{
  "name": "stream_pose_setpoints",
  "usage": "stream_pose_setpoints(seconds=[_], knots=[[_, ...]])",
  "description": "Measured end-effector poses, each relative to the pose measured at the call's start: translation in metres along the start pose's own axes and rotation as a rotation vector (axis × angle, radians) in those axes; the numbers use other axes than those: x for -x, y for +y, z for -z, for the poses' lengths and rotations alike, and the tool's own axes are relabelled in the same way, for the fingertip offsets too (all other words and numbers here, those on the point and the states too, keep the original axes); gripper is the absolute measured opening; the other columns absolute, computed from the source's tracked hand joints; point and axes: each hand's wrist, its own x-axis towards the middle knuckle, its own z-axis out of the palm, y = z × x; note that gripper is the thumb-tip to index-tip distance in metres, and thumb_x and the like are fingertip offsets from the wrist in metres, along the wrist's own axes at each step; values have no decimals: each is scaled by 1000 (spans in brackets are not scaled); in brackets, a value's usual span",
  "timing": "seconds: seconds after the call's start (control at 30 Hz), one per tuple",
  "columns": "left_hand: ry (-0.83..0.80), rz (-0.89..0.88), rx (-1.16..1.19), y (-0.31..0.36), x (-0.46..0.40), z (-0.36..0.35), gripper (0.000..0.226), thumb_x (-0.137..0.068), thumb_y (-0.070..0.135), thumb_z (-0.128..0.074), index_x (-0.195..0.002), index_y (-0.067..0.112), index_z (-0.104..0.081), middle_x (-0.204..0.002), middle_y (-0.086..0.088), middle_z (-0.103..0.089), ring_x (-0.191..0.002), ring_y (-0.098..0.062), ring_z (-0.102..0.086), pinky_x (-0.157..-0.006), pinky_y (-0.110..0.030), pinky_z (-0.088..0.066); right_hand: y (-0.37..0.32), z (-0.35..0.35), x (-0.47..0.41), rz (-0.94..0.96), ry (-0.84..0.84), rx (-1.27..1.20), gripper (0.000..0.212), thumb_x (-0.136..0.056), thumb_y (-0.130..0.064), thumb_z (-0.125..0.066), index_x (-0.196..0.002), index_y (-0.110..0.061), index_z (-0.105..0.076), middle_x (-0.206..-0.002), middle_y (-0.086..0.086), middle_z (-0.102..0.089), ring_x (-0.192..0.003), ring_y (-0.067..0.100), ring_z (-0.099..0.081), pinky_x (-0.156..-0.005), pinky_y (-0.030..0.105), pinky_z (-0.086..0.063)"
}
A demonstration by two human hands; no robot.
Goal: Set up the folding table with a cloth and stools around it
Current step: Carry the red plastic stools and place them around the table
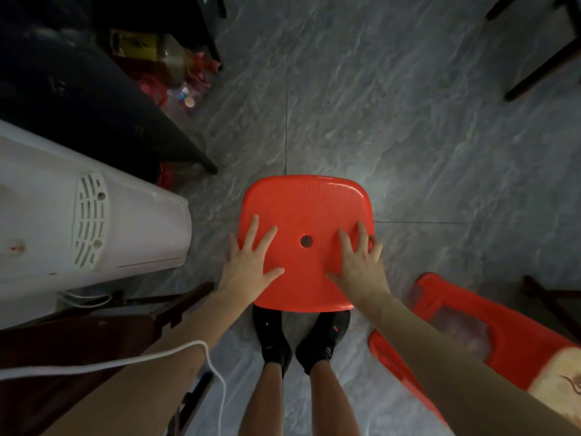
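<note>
At far left a white appliance [88, 221] leans into view, with dark furniture [103, 99] behind it and a white cord [132, 360] trailing across the left forearm. Just right of it, the left hand [248, 265] lies flat on the red stool [306, 240], fingers spread, little finger hanging past the seat's left edge; it grips nothing, and the palm appears to press down to steady the seat. The stool stands on the grey floor [408, 121] directly in front of the person's feet [301, 341], its top facing up, a round hole [306, 241] at its centre between the two hands. The right hand [358, 265] mirrors the left, open and splayed on the seat's right side, fingertips curling toward the rim, probably to take hold there. At lower right a second stool [456, 322], red, lies tipped on the floor, well apart. No table or cloth is in view.
</note>
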Motion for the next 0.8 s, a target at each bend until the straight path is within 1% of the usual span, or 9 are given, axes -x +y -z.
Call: stream_pose_setpoints(seconds=[0.07, 0.17, 0.23, 0.33, 0.43, 0.5, 0.57, 0.67, 0.8], knots=[[30, -1, 64, -3, 0, -3, 94, -79, 52, -72, -149, 51, -9, -158, 10, 28, -145, -44, -10, -106, -63, -36, 1, -3, 1, -3, 21, -14, 93, -72, -39, -81, -148, -19, -31, -156, 25, -12, -129, 49, -29, -103, 55, -38], [38, 33, 165, -2, 0, -2, 95, -75, 46, -79, -145, 55, -14, -157, 0, 30, -145, -41, -18, -104, -58, -41, 6, -2, -1, -24, 5, -54, 94, -73, -42, -80, -148, -26, -26, -156, 22, -4, -137, 46, -20, -106, 55, -35], [7, 80, 215, 2, -3, 3, 93, -73, 42, -81, -140, 56, -18, -157, -7, 26, -141, -43, -26, -104, -57, -43, 9, -2, -5, -43, -1, -99, 96, -69, -44, -83, -145, -32, -26, -156, 20, 1, -141, 47, -13, -108, 58, -33], [-36, 124, 269, 6, -8, 7, 91, -70, 36, -84, -133, 57, -23, -157, -15, 17, -135, -46, -34, -104, -57, -43, 14, -4, -11, -66, -38, -235, 97, -63, -39, -87, -138, -40, -26, -155, 17, 8, -139, 49, -14, -107, 62, -33], [-37, 146, 297, 7, -12, 8, 92, -65, 35, -87, -128, 60, -24, -154, -16, 4, -130, -46, -38, -99, -58, -46, 21, -4, -14, -68, -71, -363, 98, -60, -36, -89, -134, -46, -26, -155, 13, 13, -140, 49, -13, -106, 63, -34], [-38, 157, 297, 7, -12, 8, 93, -64, 35, -87, -127, 60, -24, -152, -16, 0, -128, -45, -40, -99, -58, -46, 26, -3, -15, -57, -88, -398, 98, -58, -36, -90, -134, -45, -28, -156, 14, 14, -140, 47, -15, -107, 59, -37], [-41, 165, 297, 8, -13, 10, 93, -64, 34, -87, -128, 59, -23, -148, -14, -6, -126, -43, -41, -100, -58, -46, 28, -3, -17, -49, -102, -418, 99, -57, -35, -91, -134, -45, -29, -156, 16, 14, -139, 50, -20, -108, 56, -37], [-42, 184, 314, 13, -12, 13, 92, -65, 32, -87, -127, 56, -25, -143, -12, -13, -125, -40, -40, -101, -57, -45, 28, -1, -17, -59, -108, -421, 99, -58, -36, -91, -134, -46, -29, -156, 14, 13, -134, 51, -26, -105, 56, -38], [-22, 179, 330, 17, -12, 18, 86, -66, 26, -86, -126, 54, -30, -138, -11, -20, -121, -35, -46, -99, -51, -48, 27, 2, -14, -67, -103, -432, 96, -60, -33, -89, -134, -45, -29, -156, 13, 11, -133, 48, -26, -101, 55, -41]])
